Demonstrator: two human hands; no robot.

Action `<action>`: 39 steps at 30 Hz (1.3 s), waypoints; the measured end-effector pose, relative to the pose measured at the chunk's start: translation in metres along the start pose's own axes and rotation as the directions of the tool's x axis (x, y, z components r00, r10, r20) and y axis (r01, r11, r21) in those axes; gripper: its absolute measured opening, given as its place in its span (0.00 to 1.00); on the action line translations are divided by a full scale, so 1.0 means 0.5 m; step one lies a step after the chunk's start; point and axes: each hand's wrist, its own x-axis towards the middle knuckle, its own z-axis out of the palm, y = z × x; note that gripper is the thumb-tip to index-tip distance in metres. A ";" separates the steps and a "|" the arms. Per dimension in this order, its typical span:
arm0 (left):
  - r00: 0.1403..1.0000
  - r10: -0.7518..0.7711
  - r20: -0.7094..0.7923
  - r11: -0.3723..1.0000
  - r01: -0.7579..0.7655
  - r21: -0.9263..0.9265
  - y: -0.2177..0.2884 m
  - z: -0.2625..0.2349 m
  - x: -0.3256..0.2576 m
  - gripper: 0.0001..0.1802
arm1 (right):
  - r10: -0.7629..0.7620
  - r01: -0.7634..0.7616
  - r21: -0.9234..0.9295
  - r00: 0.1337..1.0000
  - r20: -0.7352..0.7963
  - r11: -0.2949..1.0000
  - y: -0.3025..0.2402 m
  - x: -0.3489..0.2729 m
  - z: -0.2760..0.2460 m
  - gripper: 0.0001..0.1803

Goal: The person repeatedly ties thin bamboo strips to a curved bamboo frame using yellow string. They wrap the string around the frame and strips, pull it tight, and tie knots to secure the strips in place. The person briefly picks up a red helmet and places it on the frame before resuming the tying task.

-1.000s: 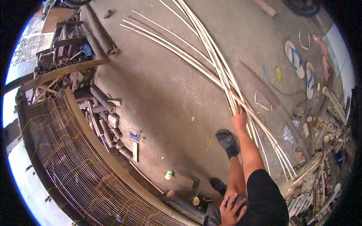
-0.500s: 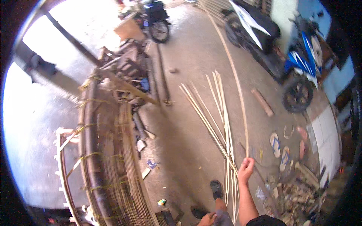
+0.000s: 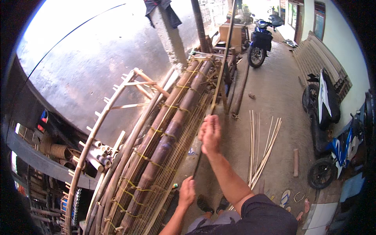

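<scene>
1. Our right hand (image 3: pixel 210 134) has its fingers closed around a long thin bamboo strip (image 3: pixel 221 66), held upright beside the bamboo frame (image 3: pixel 164 137).
2. Our left hand (image 3: pixel 187 192) grips the strip's lower part.
3. More strips (image 3: pixel 260 149) lie on the floor.

The person wears a black short-sleeved shirt, grey shorts and dark sandals.

two hands in view: left (image 3: pixel 187 192), right (image 3: pixel 210 134). one long bamboo strip (image 3: pixel 221 66) held upright between them. one big bamboo frame (image 3: pixel 156 149), three thick poles lashed along it. one loose bundle of thin strips (image 3: pixel 260 149) on the floor, too many to count. motorbikes: three, one far (image 3: pixel 260 41), two at right (image 3: pixel 325 102) (image 3: pixel 333 156). one short bamboo offcut (image 3: pixel 296 162). sandals (image 3: pixel 284 198): at least two.
</scene>
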 end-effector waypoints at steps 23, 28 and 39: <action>0.451 -0.649 -0.613 0.135 0.861 0.490 -0.409 -0.899 -0.346 0.24 | 0.960 -0.542 -0.809 0.263 0.093 0.227 0.435 -0.167 -0.269 0.15; 0.715 -0.157 -0.681 0.449 0.666 0.596 -0.291 -0.722 -0.092 0.19 | 0.841 -0.650 -0.738 0.491 -0.227 0.180 0.307 0.003 -0.517 0.13; 0.969 0.108 -0.222 0.884 0.009 0.467 0.142 -0.088 0.918 0.24 | 0.738 -0.556 -0.770 0.653 -0.171 0.313 0.077 0.427 -0.653 0.12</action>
